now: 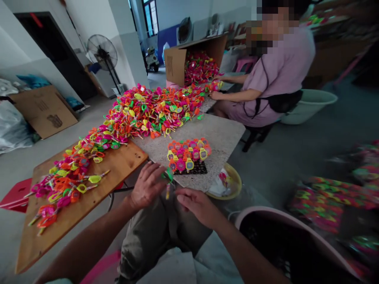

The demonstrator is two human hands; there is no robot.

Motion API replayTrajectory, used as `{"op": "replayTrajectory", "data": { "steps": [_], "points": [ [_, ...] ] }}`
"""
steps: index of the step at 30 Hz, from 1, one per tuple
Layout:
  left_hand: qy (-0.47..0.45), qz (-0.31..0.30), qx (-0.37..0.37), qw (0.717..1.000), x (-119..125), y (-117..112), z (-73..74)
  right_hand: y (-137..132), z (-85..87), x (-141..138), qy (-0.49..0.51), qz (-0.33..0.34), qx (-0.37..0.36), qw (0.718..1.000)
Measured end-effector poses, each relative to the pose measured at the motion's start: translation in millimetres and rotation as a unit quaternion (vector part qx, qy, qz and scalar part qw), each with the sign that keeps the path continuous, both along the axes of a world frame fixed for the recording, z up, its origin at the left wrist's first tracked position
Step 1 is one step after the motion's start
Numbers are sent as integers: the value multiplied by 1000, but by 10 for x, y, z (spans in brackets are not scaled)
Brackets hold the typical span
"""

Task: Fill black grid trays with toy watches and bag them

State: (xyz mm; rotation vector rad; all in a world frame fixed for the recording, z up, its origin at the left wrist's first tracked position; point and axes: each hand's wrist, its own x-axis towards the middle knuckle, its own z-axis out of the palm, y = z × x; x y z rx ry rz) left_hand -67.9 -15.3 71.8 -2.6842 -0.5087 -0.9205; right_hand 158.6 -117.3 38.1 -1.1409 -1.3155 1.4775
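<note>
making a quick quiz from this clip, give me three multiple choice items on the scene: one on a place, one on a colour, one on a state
1. Where does the black grid tray filled with toys sit?
A. on the speckled table top, near its front edge
B. on the wooden board
C. inside the cardboard box

2. What colour is the head of the toy between the hands?
A. blue
B. green
C. white

3. How does the cardboard box at the far end stand?
A. taped shut
B. flattened
C. tipped on its side, toys spilling out

Answers: 1 A, the tray rests on the speckled top, past the left hand and right hand. 2 B, its head is green. 3 C, the open mouth faces sideways, full of toys.
</note>
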Motion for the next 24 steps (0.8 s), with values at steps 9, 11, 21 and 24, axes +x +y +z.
{"op": "replayTrajectory", "data": {
  "steps": [9,11,21,24],
  "points": [
    [31,-32,-25,999,642,-85,-224,-35,-132,229,-14,-44,-19,999],
    [36,-53,-39,997,711,-74,-243,-33,-140,274,-19,-47,-24,998],
    [-27,29,-154,987,1056,421,-259,609,-393,742,-296,-265,17,917],
    [-5,40,-159,986,1122,506,-353,842,-507,710,-331,-236,39,913]
  ]
}}
